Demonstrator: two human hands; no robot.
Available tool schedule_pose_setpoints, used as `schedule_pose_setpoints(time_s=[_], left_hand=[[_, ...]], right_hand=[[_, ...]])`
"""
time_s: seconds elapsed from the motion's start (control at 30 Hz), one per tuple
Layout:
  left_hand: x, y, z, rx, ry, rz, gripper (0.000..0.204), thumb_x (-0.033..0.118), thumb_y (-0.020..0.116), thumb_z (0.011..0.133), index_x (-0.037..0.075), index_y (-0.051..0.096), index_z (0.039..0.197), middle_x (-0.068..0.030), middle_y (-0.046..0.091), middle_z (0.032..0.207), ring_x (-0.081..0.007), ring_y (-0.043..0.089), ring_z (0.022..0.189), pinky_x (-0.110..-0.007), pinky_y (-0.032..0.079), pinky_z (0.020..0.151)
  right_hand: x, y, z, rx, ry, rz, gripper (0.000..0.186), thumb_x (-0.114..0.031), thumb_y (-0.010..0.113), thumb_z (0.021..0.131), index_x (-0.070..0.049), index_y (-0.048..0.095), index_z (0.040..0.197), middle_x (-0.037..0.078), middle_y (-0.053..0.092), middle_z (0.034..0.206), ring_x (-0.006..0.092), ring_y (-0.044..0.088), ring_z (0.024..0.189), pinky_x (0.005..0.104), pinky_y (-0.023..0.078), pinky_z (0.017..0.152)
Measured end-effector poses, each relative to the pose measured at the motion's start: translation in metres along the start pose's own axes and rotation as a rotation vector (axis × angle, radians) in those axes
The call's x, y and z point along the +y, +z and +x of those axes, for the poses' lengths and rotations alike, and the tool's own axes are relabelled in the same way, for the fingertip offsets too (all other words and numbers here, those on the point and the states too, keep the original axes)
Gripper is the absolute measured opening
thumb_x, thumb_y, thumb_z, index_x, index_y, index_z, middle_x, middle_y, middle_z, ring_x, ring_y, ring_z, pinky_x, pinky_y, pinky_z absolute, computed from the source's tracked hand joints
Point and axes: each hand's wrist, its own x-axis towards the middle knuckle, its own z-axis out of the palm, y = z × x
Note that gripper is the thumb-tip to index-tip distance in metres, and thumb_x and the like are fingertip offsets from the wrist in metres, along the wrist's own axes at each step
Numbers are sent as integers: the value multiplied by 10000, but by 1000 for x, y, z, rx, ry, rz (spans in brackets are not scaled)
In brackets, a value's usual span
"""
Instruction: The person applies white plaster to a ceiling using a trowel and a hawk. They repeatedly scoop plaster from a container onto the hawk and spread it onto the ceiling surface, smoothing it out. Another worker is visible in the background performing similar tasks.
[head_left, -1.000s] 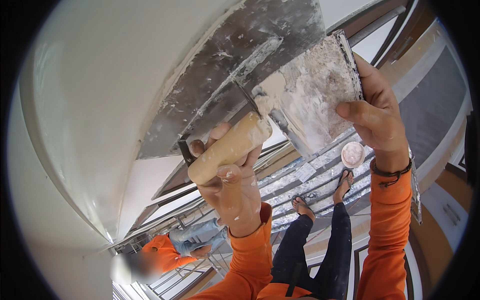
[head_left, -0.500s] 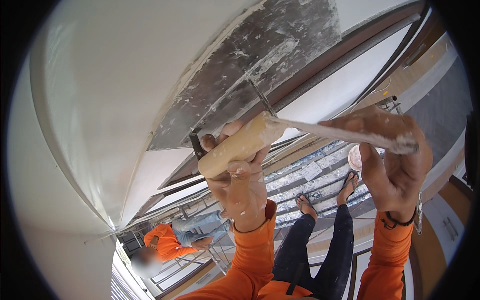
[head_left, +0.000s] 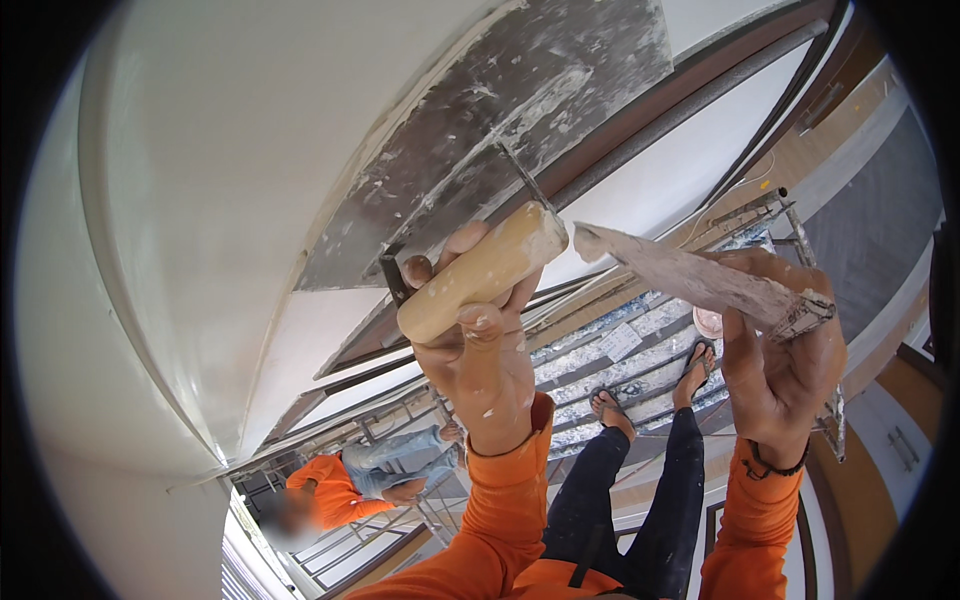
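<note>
My left hand (head_left: 490, 370) is wrapped round the pale, plaster-spotted round handle of a plastering trowel (head_left: 480, 268). Above the hand, the trowel's wide dark metal blade (head_left: 410, 205) is streaked with white plaster, and thin metal arms join it to the handle. To the right, my right hand (head_left: 775, 375) grips a narrow flat scraper (head_left: 690, 276) crusted with greyish plaster; its exact kind is hard to make out. The scraper's tip points left at the handle's end, with a small gap between them. Both hands are raised in front of me.
A smooth white curved surface (head_left: 240, 150) fills the upper left. Below are plaster-splashed scaffold planks (head_left: 570, 372) under my sandalled feet, with a pinkish bucket (head_left: 708, 322) near them. Another person in orange (head_left: 340, 495) is at the lower left. Scaffold tubes (head_left: 800, 235) stand at the right.
My right hand has shifted slightly left and turned the scraper, so its flat face shows. The scraper's tip now stands apart from the handle's end. The trowel has barely moved.
</note>
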Motion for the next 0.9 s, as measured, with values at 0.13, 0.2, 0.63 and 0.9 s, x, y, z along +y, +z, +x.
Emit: schedule_pose_setpoints(time_s=[0.13,0.2,0.63,0.9], left_hand=[[-1,2,1,-21,0,8,528,118,688,823,94,294,1174,-251,477,1231,-373,512,1161,-534,442,968],[-1,2,1,-19,2,19,530,124,690,823,89,290,1169,-255,481,1228,-371,521,1151,-523,453,960],[-2,-5,3,-88,33,58,506,118,641,854,67,292,1216,-245,469,1257,-358,509,1170,-548,428,979],[-4,-10,5,-98,16,7,468,61,631,852,66,312,1194,-267,471,1254,-354,514,1165,-532,442,966]], right_hand=[[-1,-12,6,-38,-79,-77,434,63,494,778,92,464,1210,204,587,1112,256,598,999,340,454,859],[-2,-27,20,-113,-75,-157,485,45,505,798,102,413,1270,207,568,1160,260,580,1061,352,441,909],[-10,-39,41,-191,30,-129,491,20,600,739,54,502,1219,185,618,1054,257,624,910,329,467,835],[-39,-16,79,-324,-402,-481,303,-97,653,822,-7,608,1108,203,641,1070,300,619,1003,377,472,862]])
